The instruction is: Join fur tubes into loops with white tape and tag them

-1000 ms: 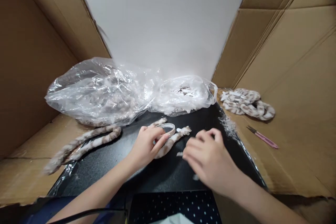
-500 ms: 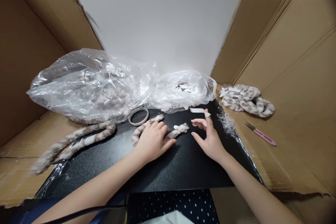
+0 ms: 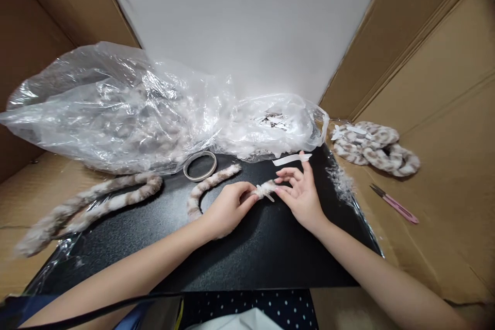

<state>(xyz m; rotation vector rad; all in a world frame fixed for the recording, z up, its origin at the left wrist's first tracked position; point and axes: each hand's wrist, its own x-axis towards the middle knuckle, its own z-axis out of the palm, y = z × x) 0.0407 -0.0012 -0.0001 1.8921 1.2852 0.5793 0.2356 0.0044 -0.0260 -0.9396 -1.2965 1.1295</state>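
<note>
A spotted, furry plush strip (image 3: 200, 188) lies curved on the black tabletop. My left hand (image 3: 232, 206) is closed around it near its right end, where a white tie or tag (image 3: 261, 192) sits on the fur. Thumb and fingertips of my right hand (image 3: 299, 188) pinch the tip of that end. A short piece of white tape (image 3: 290, 160) sticks to my raised right index finger and hangs off to the left. Just behind the strip lies a tape roll (image 3: 200, 166).
Clear plastic bags (image 3: 127, 113) with furry pieces and white bits line the back. Another furry strip (image 3: 104, 201) lies left. At right, on cardboard, are bundled furry strips (image 3: 381, 149) and a pink-handled cutter (image 3: 394, 204). Cardboard walls (image 3: 429, 62) stand on both sides.
My right hand has moved in to the strip's end and taken hold of its tip. My left hand has gone from lying over the strip to pinching it. The view has shifted slightly.
</note>
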